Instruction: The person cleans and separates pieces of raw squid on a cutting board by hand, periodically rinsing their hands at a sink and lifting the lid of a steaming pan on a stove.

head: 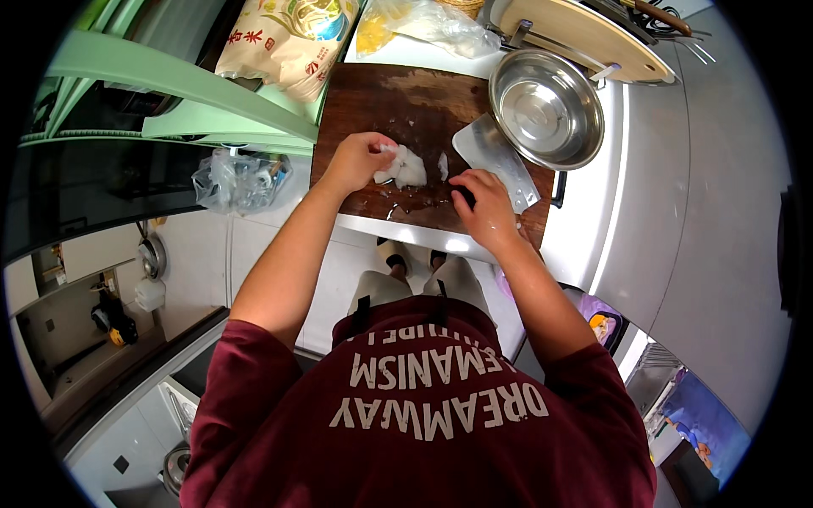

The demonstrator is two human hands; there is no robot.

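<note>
On a dark wooden cutting board [406,114] lies a small pile of white, wet-looking food pieces [406,168]; what food it is I cannot tell. My left hand [365,160] pinches the pile's left edge between thumb and fingers. A separate white sliver [443,166] lies between the pile and my right hand [483,206]. That hand hovers over or rests on the board with curved, parted fingers and nothing visible in them. Beside it, a cleaver blade [498,162] lies flat, its handle mostly hidden under my right hand and wrist.
A stainless steel bowl [537,111] overlaps the board's right edge and the blade. Behind the board are plastic bags [438,28] and a rack holding a light cutting board [571,38]. A printed rice bag [292,44] stands back left, by a green shelf frame [184,82].
</note>
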